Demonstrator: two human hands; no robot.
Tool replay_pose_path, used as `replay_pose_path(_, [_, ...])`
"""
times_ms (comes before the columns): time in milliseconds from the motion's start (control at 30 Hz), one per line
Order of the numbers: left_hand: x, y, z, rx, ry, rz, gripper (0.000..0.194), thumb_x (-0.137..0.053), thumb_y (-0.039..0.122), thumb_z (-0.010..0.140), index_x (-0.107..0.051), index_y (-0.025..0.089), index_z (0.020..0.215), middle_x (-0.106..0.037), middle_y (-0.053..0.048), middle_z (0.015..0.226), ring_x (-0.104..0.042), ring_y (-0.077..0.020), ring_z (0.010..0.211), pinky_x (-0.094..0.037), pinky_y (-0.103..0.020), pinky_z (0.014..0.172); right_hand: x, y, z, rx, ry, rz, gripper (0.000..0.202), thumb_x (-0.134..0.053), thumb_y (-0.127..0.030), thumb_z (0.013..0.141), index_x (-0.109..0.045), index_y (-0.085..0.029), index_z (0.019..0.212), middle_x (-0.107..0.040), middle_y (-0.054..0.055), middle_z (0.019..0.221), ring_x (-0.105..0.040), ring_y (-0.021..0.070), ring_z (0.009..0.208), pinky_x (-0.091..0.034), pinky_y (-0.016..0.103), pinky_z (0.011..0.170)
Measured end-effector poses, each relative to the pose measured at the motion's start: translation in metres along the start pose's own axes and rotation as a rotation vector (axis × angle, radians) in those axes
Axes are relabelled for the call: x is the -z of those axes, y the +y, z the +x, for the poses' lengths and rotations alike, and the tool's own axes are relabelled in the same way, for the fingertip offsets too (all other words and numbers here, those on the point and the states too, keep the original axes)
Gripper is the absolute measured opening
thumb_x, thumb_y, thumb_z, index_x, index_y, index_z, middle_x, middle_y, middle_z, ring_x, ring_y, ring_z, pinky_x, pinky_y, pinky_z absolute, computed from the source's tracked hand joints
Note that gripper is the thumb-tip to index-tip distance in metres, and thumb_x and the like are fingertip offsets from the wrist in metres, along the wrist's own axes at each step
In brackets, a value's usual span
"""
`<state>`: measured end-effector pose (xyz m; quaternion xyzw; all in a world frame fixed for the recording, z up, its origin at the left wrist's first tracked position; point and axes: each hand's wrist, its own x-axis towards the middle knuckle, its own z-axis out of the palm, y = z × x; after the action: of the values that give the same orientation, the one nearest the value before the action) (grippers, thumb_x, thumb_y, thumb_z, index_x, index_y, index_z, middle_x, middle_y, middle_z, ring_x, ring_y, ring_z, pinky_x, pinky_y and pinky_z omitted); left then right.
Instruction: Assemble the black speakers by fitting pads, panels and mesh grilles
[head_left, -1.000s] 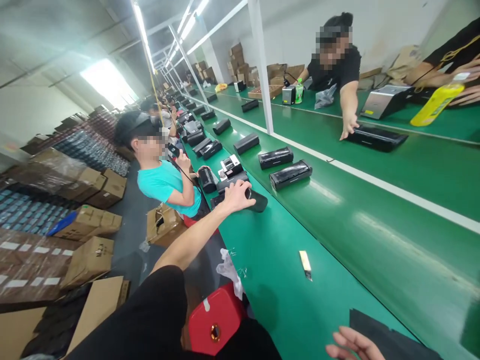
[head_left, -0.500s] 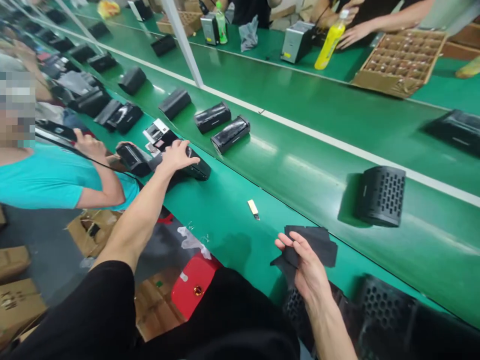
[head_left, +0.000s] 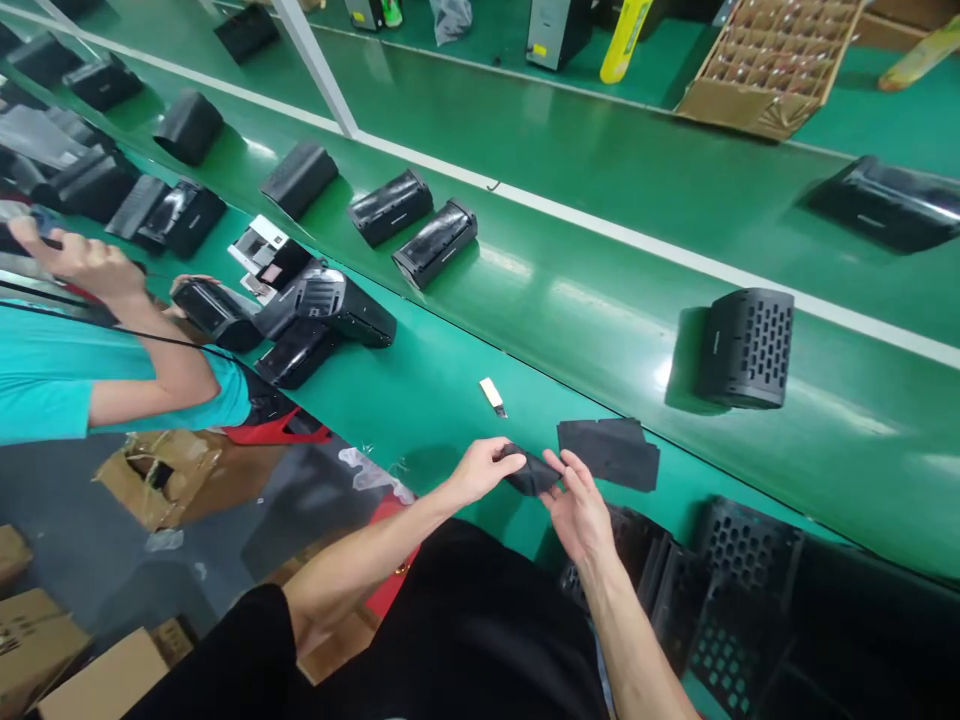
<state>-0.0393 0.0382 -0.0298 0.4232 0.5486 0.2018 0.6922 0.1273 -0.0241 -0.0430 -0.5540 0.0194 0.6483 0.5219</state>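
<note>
Between my two hands is a bent piece of thin black sheet [head_left: 534, 475]. My left hand [head_left: 484, 470] pinches its left end, thumb on top. At its right end, my right hand [head_left: 579, 505] grips the edge with the fingertips. Just beyond my right hand, flat black sheets [head_left: 611, 452] with notched edges lie on the green bench. A small cream-coloured piece with a dark tip [head_left: 493, 397] lies farther off, beyond my left hand. Perforated black panels [head_left: 742, 560] are stacked to the right of my right forearm, partly hidden in shadow.
Black housings [head_left: 349, 308] are piled at the left, beside a co-worker's arm [head_left: 154, 340]. Along the green conveyor [head_left: 570, 290] stand more black housings, one with a slotted end [head_left: 750, 350]. A cardboard tray [head_left: 772, 70] sits across the line; cartons [head_left: 45, 640] are on the floor.
My left hand has left the black housing at the left and come across to the black sheet, taking its left end. My right hand has moved slightly left and still holds the sheet.
</note>
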Motion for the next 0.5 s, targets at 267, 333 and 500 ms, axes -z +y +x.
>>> replay_pose_path(267, [0.044, 0.002, -0.016, -0.016, -0.025, 0.231, 0.041, -0.065, 0.057, 0.088, -0.065, 0.017, 0.086, -0.057, 0.003, 0.07, -0.047, -0.0126, 0.063, -0.034, -0.025, 0.06, 0.053, 0.0, -0.043, 0.267, 0.149, -0.741, 0.036, -0.082, -0.059, 0.077, -0.073, -0.026, 0.087, -0.073, 0.006, 0.093, -0.067, 0.0276, 0.089, -0.055, 0.043, 0.088])
replay_pose_path(333, [0.051, -0.003, -0.016, -0.015, 0.025, 0.27, 0.04, -0.063, 0.057, 0.088, -0.062, 0.017, 0.082, -0.054, 0.004, 0.067, -0.045, -0.0123, 0.062, -0.033, -0.025, 0.059, 0.078, -0.021, -0.048, 0.425, 0.276, -1.02, 0.031, -0.071, -0.055, 0.085, -0.071, -0.025, 0.082, -0.069, 0.006, 0.088, -0.064, 0.0273, 0.085, -0.053, 0.044, 0.086])
replay_pose_path(500, [0.05, -0.006, -0.008, -0.06, 0.003, 0.33, 0.04, -0.062, 0.057, 0.087, -0.059, 0.018, 0.078, -0.054, 0.004, 0.066, -0.048, -0.0135, 0.064, -0.036, -0.025, 0.06, 0.092, -0.07, -0.019, 0.42, 0.097, -1.924, 0.02, -0.065, -0.035, 0.094, -0.072, -0.026, 0.11, -0.071, 0.011, 0.117, -0.062, 0.0322, 0.115, -0.048, 0.043, 0.094])
